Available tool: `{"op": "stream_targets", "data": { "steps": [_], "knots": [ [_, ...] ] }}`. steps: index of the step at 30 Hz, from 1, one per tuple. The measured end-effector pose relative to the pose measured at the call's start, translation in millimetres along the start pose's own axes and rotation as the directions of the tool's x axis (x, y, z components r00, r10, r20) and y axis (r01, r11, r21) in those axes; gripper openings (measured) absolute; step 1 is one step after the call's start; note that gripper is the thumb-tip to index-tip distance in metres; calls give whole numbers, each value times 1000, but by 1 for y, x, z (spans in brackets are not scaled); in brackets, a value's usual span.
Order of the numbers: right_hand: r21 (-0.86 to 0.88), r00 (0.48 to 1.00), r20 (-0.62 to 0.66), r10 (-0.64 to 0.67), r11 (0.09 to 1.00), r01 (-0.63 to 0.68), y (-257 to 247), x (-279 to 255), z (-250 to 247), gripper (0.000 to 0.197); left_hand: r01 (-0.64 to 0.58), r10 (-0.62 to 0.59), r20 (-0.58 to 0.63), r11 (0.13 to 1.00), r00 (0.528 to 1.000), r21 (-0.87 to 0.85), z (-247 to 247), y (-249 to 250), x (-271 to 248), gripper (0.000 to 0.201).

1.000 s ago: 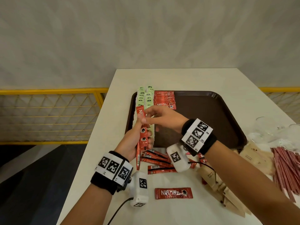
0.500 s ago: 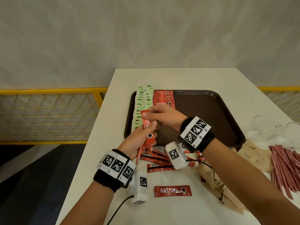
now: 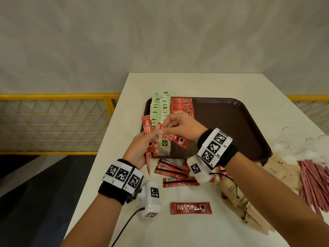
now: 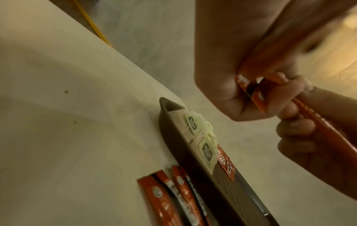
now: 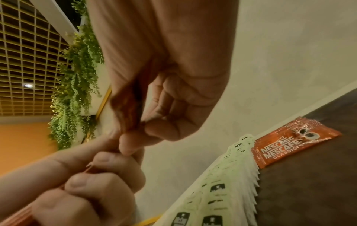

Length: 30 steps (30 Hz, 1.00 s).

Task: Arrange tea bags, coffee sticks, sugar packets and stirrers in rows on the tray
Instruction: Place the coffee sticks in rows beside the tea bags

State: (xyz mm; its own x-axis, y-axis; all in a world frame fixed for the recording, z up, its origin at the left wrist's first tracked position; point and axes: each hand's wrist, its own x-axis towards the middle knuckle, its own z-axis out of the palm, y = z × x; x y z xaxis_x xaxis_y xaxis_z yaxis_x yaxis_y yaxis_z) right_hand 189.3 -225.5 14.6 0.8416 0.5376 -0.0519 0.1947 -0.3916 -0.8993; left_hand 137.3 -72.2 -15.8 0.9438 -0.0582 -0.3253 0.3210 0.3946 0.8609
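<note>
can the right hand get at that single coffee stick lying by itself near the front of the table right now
Probably not right away. The lone coffee stick lies uncovered, with nothing over it, but the right hand is pinching a coffee stick above the tray and would need to release it first.

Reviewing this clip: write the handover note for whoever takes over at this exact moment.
Left hand: grips a bunch of coffee sticks.
Right hand: pinches one stick out of that bunch.
Tray: tea bags and a coffee row laid at its left.
Left: loose sticks, sugar packets and stirrers lie on the table.
</note>
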Motion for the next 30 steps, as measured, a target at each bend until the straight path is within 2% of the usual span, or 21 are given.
{"op": "stream_targets", "data": {
  "steps": [3, 6, 8, 10, 12, 15, 18, 21, 26, 30],
  "knots": [
    [7, 1000, 7, 9, 1000, -9, 4, -2, -4, 11, -14, 14, -9, 1000, 1000, -4, 1, -1, 1, 11],
    [-28, 997, 70, 22, 999, -20, 8, -4, -16, 15, -33, 32, -46, 999, 998, -28, 2, -4, 2, 30],
    [-57, 996, 90, 30, 998, -25, 10, -4, -23, 13, -26, 24, -52, 999, 998, -46, 4, -6, 3, 33],
    [-116, 998, 56, 42, 993, -35, 12, 0, -32, 12, -7, 4, -42, 997, 999, -73, 6, -8, 3, 29],
    [-217, 993, -71, 93, 970, -106, 18, 8, -45, 13, 17, -20, -39, 996, 999, -85, 6, -7, 4, 30],
    [-379, 948, -253, 192, 882, -280, 36, 26, -64, 16, 30, -34, -43, 996, 999, -90, 2, -5, 5, 31],
    [-543, 935, -222, 278, 761, -355, 49, 47, -69, 13, 22, -28, -53, 993, 998, -114, -3, -4, 5, 28],
    [-649, 933, -193, 305, 673, -355, 53, 64, -66, 13, 23, -29, -51, 993, 998, -120, -5, -4, 6, 28],
    [-760, 951, -183, 249, 578, -298, 56, 82, -59, 17, 11, -19, -53, 989, 998, -149, -9, -1, 6, 38],
    [-762, 954, -194, 229, 577, -294, 57, 92, -58, 17, 13, -24, -68, 986, 997, -164, -12, 1, 9, 50]
  ]
}}
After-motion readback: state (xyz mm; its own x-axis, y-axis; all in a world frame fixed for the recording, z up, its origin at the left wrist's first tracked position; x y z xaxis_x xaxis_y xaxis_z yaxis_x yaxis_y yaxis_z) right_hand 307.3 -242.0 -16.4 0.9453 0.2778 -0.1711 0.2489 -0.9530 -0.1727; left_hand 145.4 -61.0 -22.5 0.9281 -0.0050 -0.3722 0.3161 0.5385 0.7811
